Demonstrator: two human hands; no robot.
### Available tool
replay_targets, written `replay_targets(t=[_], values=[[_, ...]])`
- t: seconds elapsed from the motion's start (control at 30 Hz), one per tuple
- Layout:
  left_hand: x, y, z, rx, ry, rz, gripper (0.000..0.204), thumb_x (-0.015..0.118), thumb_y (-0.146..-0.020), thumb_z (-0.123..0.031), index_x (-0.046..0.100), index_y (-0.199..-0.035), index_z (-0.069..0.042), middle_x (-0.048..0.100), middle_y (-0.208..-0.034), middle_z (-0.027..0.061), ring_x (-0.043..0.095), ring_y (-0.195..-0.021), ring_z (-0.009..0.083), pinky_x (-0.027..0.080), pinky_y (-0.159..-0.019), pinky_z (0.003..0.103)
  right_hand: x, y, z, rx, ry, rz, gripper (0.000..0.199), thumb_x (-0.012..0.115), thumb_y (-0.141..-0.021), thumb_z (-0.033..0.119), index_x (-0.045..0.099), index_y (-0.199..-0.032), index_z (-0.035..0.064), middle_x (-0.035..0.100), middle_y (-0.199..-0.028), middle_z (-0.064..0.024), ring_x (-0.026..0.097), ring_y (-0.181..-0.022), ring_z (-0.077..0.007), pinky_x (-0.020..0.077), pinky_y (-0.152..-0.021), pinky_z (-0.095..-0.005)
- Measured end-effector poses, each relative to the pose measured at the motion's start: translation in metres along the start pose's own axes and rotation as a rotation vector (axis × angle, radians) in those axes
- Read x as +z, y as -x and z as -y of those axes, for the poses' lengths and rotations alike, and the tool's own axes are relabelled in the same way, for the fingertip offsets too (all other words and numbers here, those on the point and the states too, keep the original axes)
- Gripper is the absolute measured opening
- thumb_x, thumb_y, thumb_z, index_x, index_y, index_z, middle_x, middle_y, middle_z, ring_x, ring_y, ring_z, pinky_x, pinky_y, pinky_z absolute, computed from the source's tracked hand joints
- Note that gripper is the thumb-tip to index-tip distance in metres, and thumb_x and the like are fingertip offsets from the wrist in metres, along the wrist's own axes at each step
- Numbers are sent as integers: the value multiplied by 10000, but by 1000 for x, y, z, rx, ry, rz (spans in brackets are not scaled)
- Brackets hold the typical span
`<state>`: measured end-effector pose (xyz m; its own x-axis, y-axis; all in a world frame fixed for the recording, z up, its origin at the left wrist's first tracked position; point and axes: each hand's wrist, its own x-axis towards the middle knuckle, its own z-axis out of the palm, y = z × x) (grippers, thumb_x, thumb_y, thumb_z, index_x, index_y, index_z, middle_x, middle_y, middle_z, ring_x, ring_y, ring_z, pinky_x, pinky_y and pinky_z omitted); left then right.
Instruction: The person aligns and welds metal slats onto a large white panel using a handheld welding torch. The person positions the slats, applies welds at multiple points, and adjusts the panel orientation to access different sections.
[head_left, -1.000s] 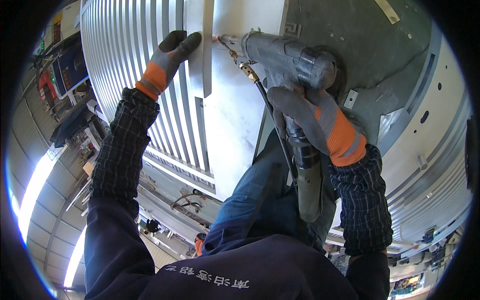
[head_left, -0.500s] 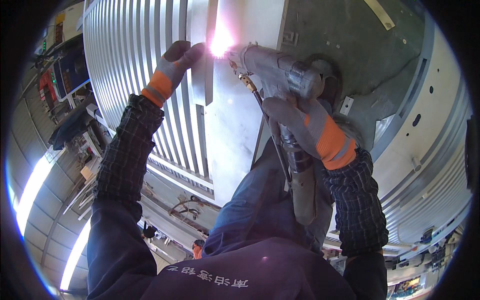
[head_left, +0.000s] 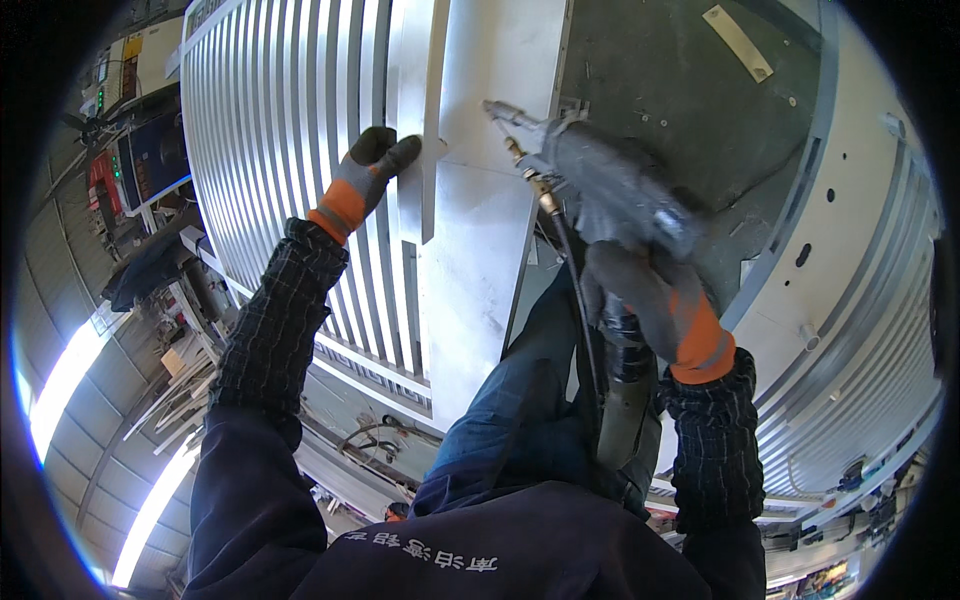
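The slatted metal panel (head_left: 290, 150) was cut off at the top edge. A flat metal strip (head_left: 432, 120) was pinned under the left hand (head_left: 365, 180), fingers pressed flat, not curled. The welding gun (head_left: 600, 185) was gripped tight by the right hand (head_left: 650, 300), nozzle just beside the strip; hose partly hidden.

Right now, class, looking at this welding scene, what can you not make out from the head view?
- Left hand: palm and grip on the upright metal strip hidden by the glove's back.
- Welding torch: the trigger is hidden under the right hand.
- Torch cable: its lower run disappears behind the knee.
- Ribbed metal panel: its top is cut off by the picture's edge.
- Workshop clutter, far left: too small and bent by the lens.
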<state>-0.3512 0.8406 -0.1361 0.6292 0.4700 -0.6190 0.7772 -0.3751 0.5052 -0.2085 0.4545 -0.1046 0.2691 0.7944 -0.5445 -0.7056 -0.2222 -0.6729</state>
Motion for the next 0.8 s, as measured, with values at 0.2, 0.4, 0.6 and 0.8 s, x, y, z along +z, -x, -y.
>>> replay_targets(t=[0.2, 0.4, 0.6, 0.8], values=[[-6, -2, -20, -60, -70, 47, 820, 777, -823, -600, 532, -1368, -38, 641, -1253, 207, 615, -1166, 356, 494, -1032, 469, -58, 16, 20, -208, -119, -72, 380, 618, -1016, 244, 551, -1327, 36, 660, -1179, -86, 675, -991, -186, 575, -885, -322], [-27, -28, -95, -55, 91, -143, 935, 761, -849, -562, 376, -1519, -37, 567, -1383, 231, 529, -1323, 374, 428, -1126, 478, -96, 8, 78, -306, 316, -177, 313, 608, -1017, 247, 565, -1277, 78, 666, -1080, -60, 682, -939, -169, 574, -910, -280], [-51, -110, -173, 182, 74, -250, 921, 766, -840, -585, 446, -1475, -1, 562, -1407, 238, 537, -1317, 365, 442, -1106, 443, -125, -24, 128, -446, 79, -84, 240, 590, -1025, 234, 591, -1222, 98, 634, -973, -49, 637, -858, -156, 551, -824, -324], [-37, -167, -198, 113, 225, -227, 951, 803, -805, -587, 483, -1451, 34, 577, -1392, 255, 566, -1287, 338, 451, -1092, 404, -144, -55, 180, -272, 123, -175, 276, 613, -1013, 260, 602, -1200, 57, 626, -958, -34, 609, -833, -121, 516, -747, -281]])
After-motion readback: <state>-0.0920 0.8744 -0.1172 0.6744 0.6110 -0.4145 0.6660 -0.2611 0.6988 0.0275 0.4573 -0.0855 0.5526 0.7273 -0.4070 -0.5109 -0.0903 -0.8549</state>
